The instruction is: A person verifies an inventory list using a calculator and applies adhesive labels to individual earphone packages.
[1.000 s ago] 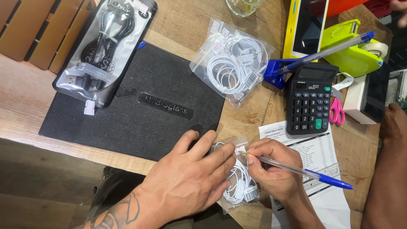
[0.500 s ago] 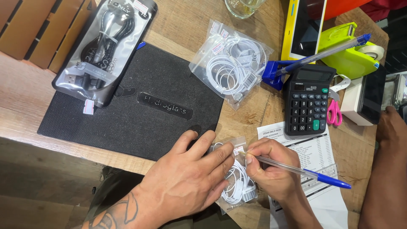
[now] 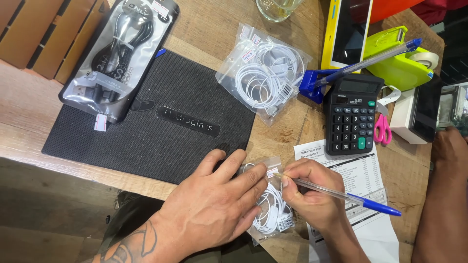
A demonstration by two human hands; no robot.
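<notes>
My left hand (image 3: 219, 199) lies flat on a small clear bag of white earphones (image 3: 273, 214) at the wooden table's near edge, pinning it down. My right hand (image 3: 307, 192) grips a clear pen with a blue cap (image 3: 341, 196), its tip touching a small white label at the bag's top. My hands hide most of the bag.
A black mat (image 3: 161, 126) lies to the left, with a pack of black cables (image 3: 119, 53) on its far corner. Behind are more bagged white cables (image 3: 263, 73), a black calculator (image 3: 352, 114), a printed sheet (image 3: 360, 175), pink scissors (image 3: 382, 129), a tape dispenser (image 3: 399, 61). Another person's arm (image 3: 446, 195) rests at right.
Both hands stay on the bag. The pen tip has shifted only slightly on the label. The other person's arm has come a little further in at the right.
</notes>
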